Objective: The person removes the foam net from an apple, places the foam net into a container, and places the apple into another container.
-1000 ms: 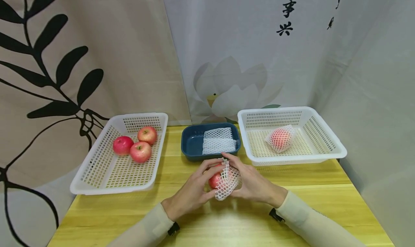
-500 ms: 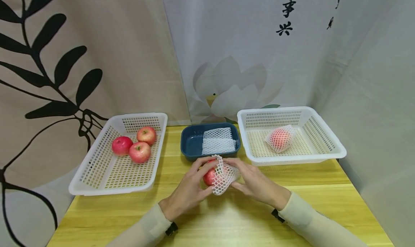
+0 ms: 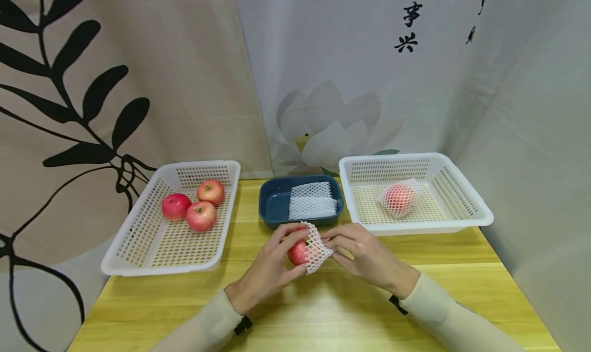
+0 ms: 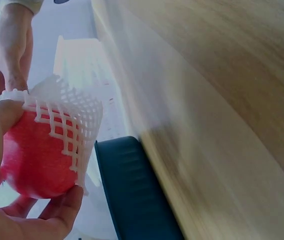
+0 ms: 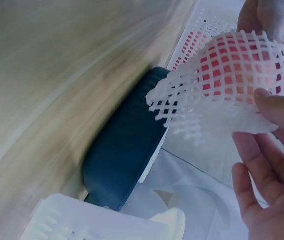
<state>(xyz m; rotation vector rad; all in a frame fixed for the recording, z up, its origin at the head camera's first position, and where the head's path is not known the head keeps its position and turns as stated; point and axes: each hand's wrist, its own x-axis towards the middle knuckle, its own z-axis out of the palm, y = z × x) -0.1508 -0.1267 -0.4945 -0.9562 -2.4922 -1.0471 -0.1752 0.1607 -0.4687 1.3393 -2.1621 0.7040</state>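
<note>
A red apple [image 3: 296, 253] is gripped by my left hand [image 3: 270, 262] above the front middle of the table. White foam fruit netting [image 3: 316, 249] covers the right part of that apple, with its loose end spreading to the right. My right hand [image 3: 369, 257] pinches this free end between thumb and fingers. In the left wrist view the apple's skin [image 4: 34, 160] shows bare on the side by the left palm, and the mesh [image 4: 84, 112] lies over the other side. The right wrist view has the netting [image 5: 237, 65] close up, red showing through its holes.
At left, a white basket [image 3: 138, 267] holds three bare apples [image 3: 200, 216]. A dark blue tray [image 3: 272, 219] with folded foam nets [image 3: 313, 208] stands behind the hands. The white basket [image 3: 466, 222] at right contains one netted apple [image 3: 399, 198]. Curtains hang behind the table [image 3: 323, 316].
Both hands and the apple shifted left and slightly up, then stayed nearly level. My right hand moved off the apple's side to the right, drawing out the netting's loose end.
</note>
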